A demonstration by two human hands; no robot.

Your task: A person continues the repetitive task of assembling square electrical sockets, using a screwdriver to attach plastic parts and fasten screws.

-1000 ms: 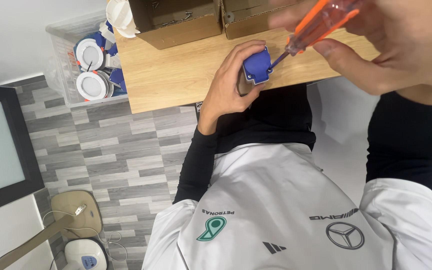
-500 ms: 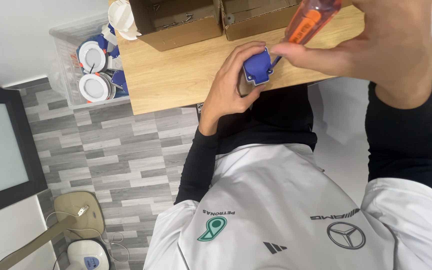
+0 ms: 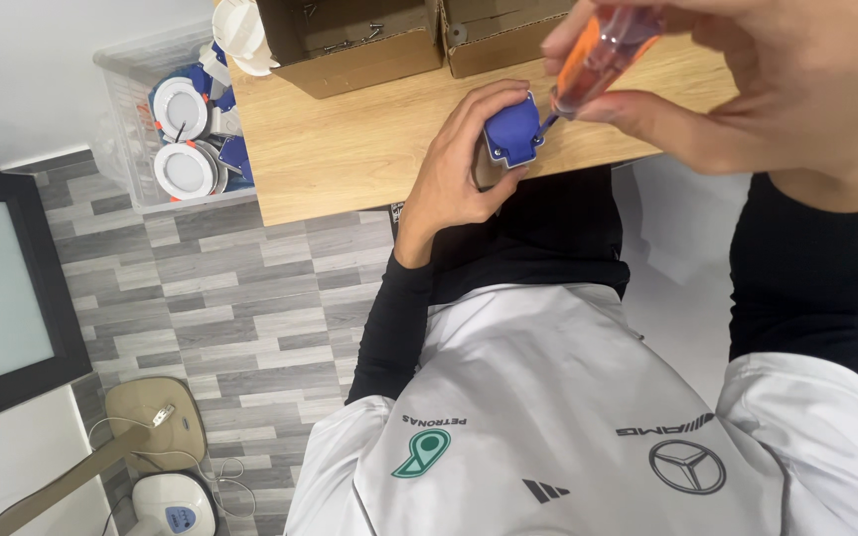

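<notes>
My left hand (image 3: 459, 174) grips a small blue plastic socket part (image 3: 513, 129) and holds it over the near edge of the wooden table (image 3: 350, 149). My right hand (image 3: 747, 79) is closed around the orange, translucent handle of a screwdriver (image 3: 603, 50). The handle stands nearly upright, close to the camera. Its thin shaft points down and meets the right side of the blue part. The tip itself is hidden behind the part.
Two open cardboard boxes (image 3: 350, 45) stand at the table's far side. A clear plastic bin (image 3: 166, 129) with several blue and white socket parts sits to the left. A dark-framed screen (image 3: 2, 288) stands at the far left, above grey plank flooring (image 3: 250, 308).
The screwdriver handle has swung from a slant to nearly upright, and my right hand has shifted left over the blue part. My left hand has kept the part in place.
</notes>
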